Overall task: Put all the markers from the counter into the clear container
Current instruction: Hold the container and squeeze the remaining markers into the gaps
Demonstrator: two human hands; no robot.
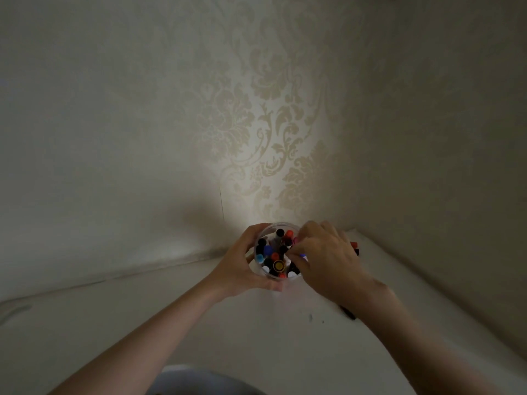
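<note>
A clear round container [266, 228] stands on the white counter near the wall corner, packed with several upright markers [275, 256] with black, red, blue and white caps. My left hand [238, 266] wraps around its left side. My right hand [328, 260] is over its right rim, fingers pinched on a marker with a purple-blue tip [302, 255]. More markers [355, 246] lie on the counter behind my right hand, and a dark marker [349, 313] shows under my right wrist.
The white counter [199, 309] meets patterned wallpaper walls at a corner just behind the container. A grey rounded object [199, 380] sits at the bottom edge. The room is dim, with a light patch on the wall.
</note>
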